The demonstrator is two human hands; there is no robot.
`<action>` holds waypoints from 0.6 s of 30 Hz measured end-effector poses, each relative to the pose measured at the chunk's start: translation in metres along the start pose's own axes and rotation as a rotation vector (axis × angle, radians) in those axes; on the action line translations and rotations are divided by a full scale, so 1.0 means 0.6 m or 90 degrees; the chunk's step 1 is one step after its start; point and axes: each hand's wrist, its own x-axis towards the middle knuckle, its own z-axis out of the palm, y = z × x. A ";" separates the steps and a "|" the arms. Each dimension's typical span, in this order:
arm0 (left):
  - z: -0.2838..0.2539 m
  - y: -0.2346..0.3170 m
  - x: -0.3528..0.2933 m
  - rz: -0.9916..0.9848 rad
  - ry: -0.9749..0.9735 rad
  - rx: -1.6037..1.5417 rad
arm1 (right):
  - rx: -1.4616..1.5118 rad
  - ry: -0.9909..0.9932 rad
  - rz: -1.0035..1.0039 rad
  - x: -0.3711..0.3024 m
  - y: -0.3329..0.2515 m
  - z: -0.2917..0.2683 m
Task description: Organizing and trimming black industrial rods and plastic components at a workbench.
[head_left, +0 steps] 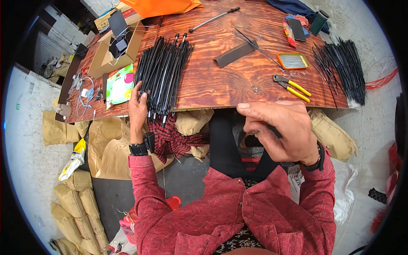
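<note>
Your left hand (138,108) rests at the left side of a bundle of black rods (163,80), which lies on the desk (204,85) with its lower ends jutting past the near edge; I cannot tell whether that grip is clamped on any rods. Your right hand (287,127) is raised by the near edge, its grip loosely curled, with the visible fingertips apart. Beyond it lie yellow-handled pliers (299,88), near a shallow tin (295,68) of thin silvery pieces. A second black bundle (346,70) lies at the right end.
</note>
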 end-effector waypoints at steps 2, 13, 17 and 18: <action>-0.002 0.000 -0.001 -0.006 0.004 -0.011 | -0.007 -0.006 0.005 -0.008 0.006 -0.004; -0.007 0.014 -0.004 0.050 0.041 -0.041 | -0.043 -0.042 0.096 -0.059 0.038 -0.026; -0.015 0.002 -0.008 0.006 0.038 -0.076 | -0.048 -0.059 0.126 -0.079 0.044 -0.026; -0.018 0.011 -0.007 -0.010 0.038 -0.073 | -0.050 -0.051 0.154 -0.087 0.043 -0.030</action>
